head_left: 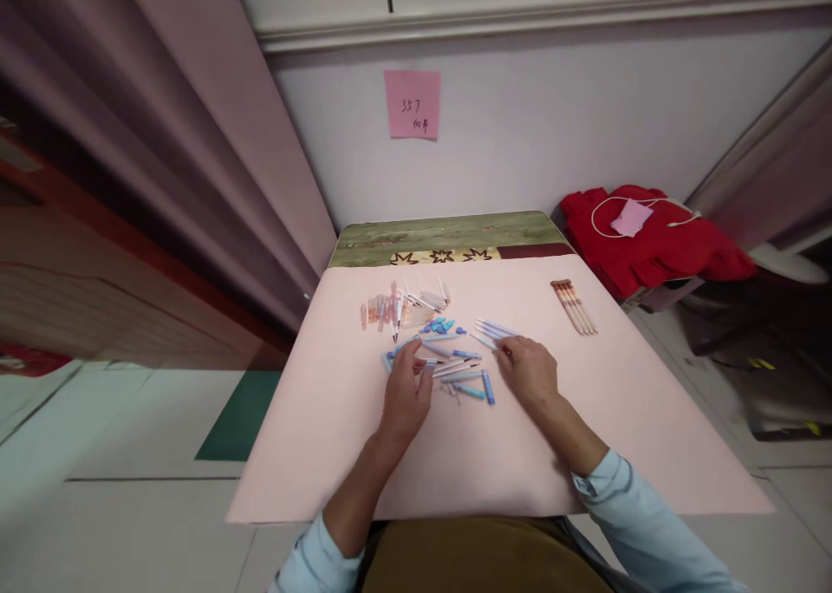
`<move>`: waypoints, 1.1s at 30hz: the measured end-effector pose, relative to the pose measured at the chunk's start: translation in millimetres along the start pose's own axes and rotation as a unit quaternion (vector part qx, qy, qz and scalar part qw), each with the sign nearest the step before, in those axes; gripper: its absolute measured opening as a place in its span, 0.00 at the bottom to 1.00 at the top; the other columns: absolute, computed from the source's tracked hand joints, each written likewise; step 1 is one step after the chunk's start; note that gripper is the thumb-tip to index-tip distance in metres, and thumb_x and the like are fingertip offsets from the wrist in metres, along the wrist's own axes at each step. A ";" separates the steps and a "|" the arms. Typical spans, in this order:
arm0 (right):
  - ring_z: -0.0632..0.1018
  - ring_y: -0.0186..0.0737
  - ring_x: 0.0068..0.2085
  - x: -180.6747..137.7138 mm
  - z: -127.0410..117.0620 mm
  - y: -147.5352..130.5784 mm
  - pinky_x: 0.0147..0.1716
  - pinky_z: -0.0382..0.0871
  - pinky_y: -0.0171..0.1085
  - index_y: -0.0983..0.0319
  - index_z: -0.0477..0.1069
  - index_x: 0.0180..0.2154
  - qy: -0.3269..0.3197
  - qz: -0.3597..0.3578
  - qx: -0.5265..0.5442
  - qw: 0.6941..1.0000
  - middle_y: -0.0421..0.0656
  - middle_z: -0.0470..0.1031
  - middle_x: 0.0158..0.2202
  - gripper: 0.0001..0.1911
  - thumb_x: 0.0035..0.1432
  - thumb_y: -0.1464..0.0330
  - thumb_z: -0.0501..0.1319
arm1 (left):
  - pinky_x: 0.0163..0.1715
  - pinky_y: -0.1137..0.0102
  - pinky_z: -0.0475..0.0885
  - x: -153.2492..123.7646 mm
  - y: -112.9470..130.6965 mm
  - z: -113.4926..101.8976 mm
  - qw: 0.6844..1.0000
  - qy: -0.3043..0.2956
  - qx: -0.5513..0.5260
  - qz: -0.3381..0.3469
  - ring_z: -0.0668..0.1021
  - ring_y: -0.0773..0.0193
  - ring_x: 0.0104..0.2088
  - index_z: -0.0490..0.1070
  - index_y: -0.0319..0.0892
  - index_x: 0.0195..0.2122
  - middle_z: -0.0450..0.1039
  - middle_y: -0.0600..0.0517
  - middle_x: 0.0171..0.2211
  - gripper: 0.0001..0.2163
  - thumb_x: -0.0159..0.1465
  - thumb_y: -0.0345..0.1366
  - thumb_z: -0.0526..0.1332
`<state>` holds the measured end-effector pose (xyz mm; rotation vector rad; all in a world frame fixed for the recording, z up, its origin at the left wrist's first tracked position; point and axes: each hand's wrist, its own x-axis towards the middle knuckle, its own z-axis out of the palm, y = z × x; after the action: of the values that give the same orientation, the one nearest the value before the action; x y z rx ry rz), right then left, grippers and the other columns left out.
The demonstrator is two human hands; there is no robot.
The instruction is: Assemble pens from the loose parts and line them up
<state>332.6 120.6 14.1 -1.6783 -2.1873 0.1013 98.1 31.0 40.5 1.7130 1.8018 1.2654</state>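
Note:
My left hand [406,389] is over the left side of a loose pile of pen parts, thumb and fingers apart, and I see nothing firmly held. White pen refills [455,368], blue pen caps [488,387] and pale blue tubes lie beside its fingertips. My right hand [531,374] has its fingertips pinched together at the near end of a light blue pen [483,342]. Just beyond it, blue-barrelled pens [497,328] lie side by side. Small bright blue pieces [438,325] are heaped behind the pile.
Pinkish clear pieces [380,309] and white refills [422,301] lie at the back left. Several brown-topped pens [574,307] sit in a row on the right of the pink-covered table [624,437]. A red cloth [656,246] with a white cable is beyond the right edge.

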 end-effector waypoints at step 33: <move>0.76 0.40 0.39 30.4 17.7 -92.5 0.35 0.59 0.37 0.57 0.79 0.34 -0.112 -0.129 0.032 0.985 0.44 0.79 0.36 0.11 0.63 0.63 0.59 | 0.42 0.64 0.67 36.2 -50.0 -43.7 0.973 0.055 0.205 -0.089 0.73 0.57 0.39 0.71 0.44 0.28 0.71 0.49 0.33 0.05 0.60 0.30 0.58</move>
<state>235.3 126.0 31.7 -1.3931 -2.5171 0.2990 26.6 55.4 36.6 1.6532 2.3545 0.9807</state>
